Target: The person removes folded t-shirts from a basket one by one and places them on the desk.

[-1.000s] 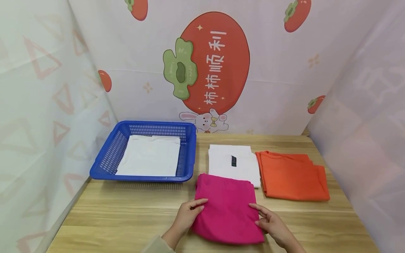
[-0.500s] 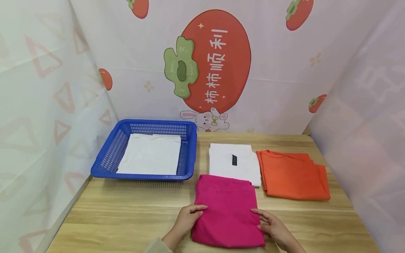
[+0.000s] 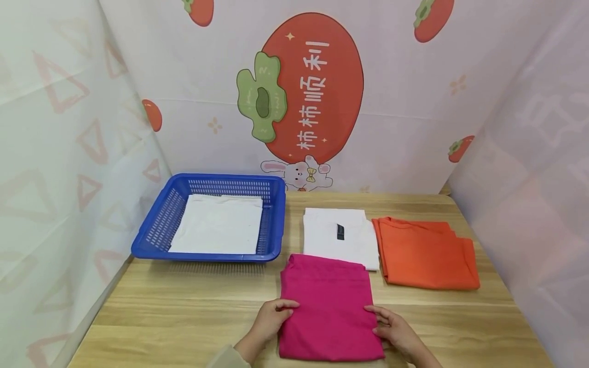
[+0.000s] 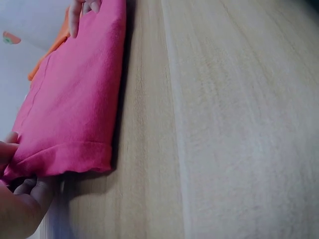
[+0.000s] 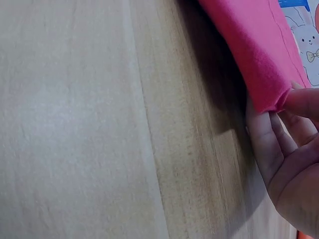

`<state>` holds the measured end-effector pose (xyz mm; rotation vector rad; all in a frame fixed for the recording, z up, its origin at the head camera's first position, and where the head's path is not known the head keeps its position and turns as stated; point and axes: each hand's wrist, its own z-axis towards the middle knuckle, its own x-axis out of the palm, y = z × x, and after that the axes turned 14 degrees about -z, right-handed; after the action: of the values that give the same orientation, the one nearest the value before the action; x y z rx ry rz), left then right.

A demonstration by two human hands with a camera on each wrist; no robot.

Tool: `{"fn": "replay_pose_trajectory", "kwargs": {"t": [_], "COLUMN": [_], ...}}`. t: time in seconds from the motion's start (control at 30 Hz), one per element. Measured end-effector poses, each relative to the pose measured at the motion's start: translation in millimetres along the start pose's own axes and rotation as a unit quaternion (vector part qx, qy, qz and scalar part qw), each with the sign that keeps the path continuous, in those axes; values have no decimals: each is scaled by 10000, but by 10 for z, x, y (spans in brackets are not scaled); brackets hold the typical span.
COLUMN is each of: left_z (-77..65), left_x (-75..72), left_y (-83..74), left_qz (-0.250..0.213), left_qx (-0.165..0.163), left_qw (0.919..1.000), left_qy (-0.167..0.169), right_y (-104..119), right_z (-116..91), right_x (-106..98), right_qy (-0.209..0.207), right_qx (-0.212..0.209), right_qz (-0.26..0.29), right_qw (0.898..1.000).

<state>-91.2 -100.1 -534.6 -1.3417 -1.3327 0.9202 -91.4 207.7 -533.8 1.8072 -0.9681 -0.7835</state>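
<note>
A folded magenta T-shirt lies near the front of the table, its far edge overlapping a folded white T-shirt with a black label. At its left edge my left hand pinches the fabric; in the left wrist view this hand has fingers beneath the fold and a finger or thumb above. My right hand holds the opposite edge. The right wrist view shows that hand with fingers under the fabric and the thumb on top.
A blue plastic basket at the left rear holds folded white cloth. Right of the white T-shirt lies a folded orange garment. The wooden table is bounded by white printed curtains at back and sides.
The magenta T-shirt's near edge has come slightly toward the front and straightened from a curve. Both hands have moved slightly toward the front edge with it, still holding its sides.
</note>
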Motion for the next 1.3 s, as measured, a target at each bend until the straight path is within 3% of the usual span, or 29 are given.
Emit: {"fn": "replay_pose_trajectory", "kwargs": {"t": [0.13, 0.33, 0.6, 0.77, 0.93, 1.3], "left_z": [10, 18, 73, 108, 124, 50], "left_x": [-32, -60, -176, -323, -472, -707], "left_y": [33, 33, -26, -158, -354, -793], "left_qz": [143, -89, -491, -572, -367, -363], "left_qx": [-53, -244, -503, -333, -99, 148], "left_qw": [9998, 9993, 9970, 9978, 9990, 9989], "left_qy": [99, 271, 329, 21, -238, -256], "right_y": [25, 67, 200, 367, 576, 971], "right_z": [14, 44, 55, 144, 302, 676], "right_x": [11, 0, -106, -152, -104, 289], "right_qy": [-183, -669, -856, -988, -1124, -477], "right_qx": [53, 89, 58, -204, -236, -1104], "right_qz": [-332, -1319, -1292, -1505, -1630, -1284], "right_qw": [9993, 9890, 9879, 9835, 9799, 9844]}}
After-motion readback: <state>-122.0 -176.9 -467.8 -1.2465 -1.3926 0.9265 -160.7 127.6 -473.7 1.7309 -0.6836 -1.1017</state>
